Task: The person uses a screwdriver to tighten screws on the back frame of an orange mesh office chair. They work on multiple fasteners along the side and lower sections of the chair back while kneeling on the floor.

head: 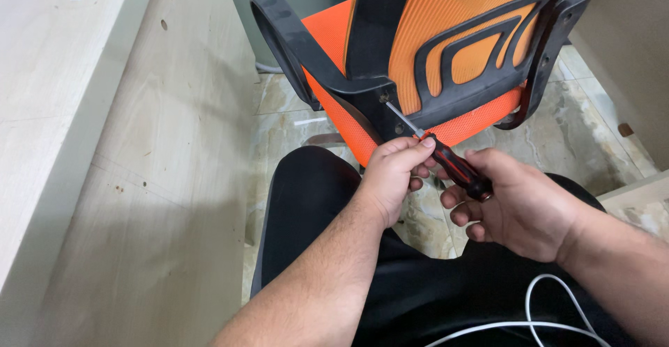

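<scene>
The screwdriver (pixel 446 157) has a red-and-black handle and a thin silver shaft, and it slants up and to the left, its tip set into a screw hole (pixel 384 99) in the black plastic frame of the orange mesh office chair (pixel 446 47). The chair stands with its backrest facing us (the seat beyond it), its black armrest (pixel 282 30) looping out at left.
</scene>
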